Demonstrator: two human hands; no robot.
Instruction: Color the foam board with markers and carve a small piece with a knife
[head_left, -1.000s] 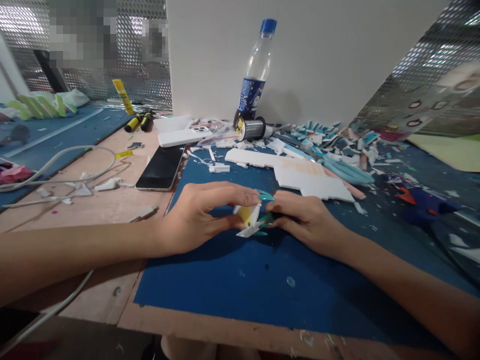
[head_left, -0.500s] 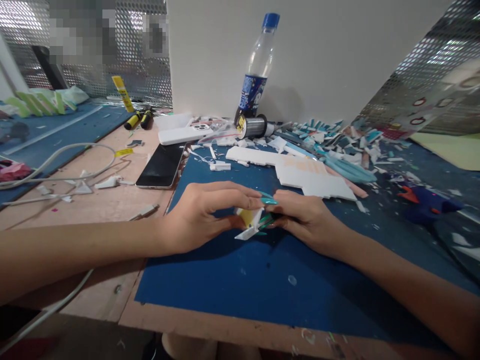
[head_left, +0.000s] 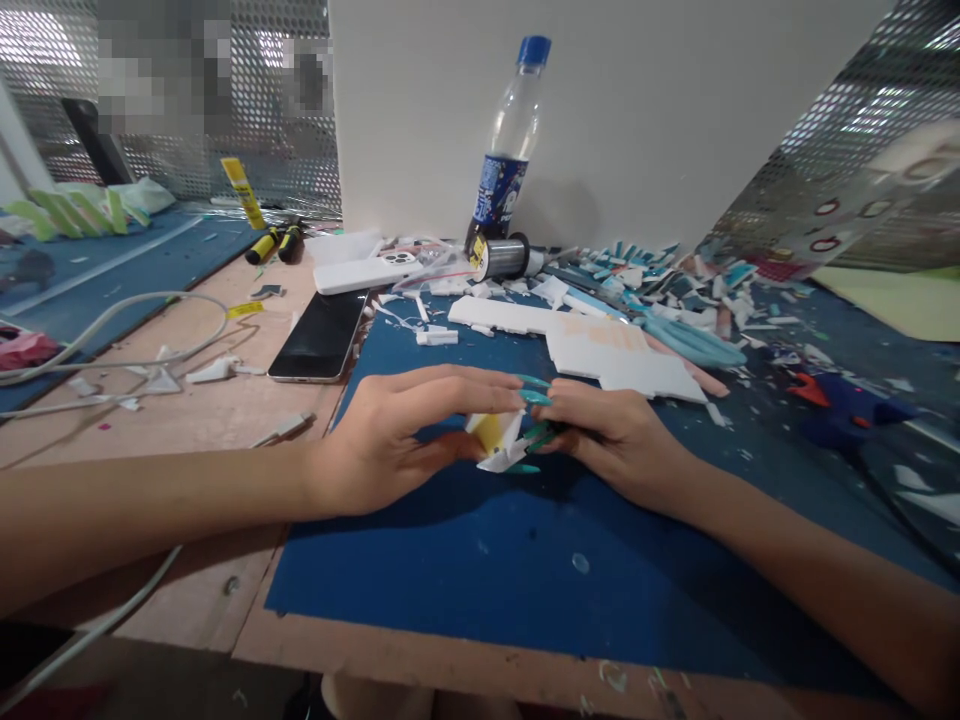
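Observation:
Between my hands, just above the blue mat [head_left: 450, 590], is a small white-and-yellow piece [head_left: 491, 432], perhaps foam board, with a white flap at its lower edge. My left hand [head_left: 405, 425] grips it from the left, thumb below and fingers over the top. My right hand [head_left: 619, 430] is closed at the piece's right side, its fingertips pinched against it. Long teal nails cover part of the piece. Whether the right fingers also hold something small and dark is hidden.
Behind my hands lie a white cut foam board [head_left: 622, 355], a phone [head_left: 319, 335], a wire spool [head_left: 504, 257] and a bottle [head_left: 506, 150]. Scraps [head_left: 667, 275] are heaped at the back right. A blue glue gun [head_left: 847, 410] lies right, a white cable [head_left: 112, 620] left.
The white flap at the piece's lower edge has tilted slightly and looks shorter from here. Both hands keep their grip almost in place; the whole view shifts a little.

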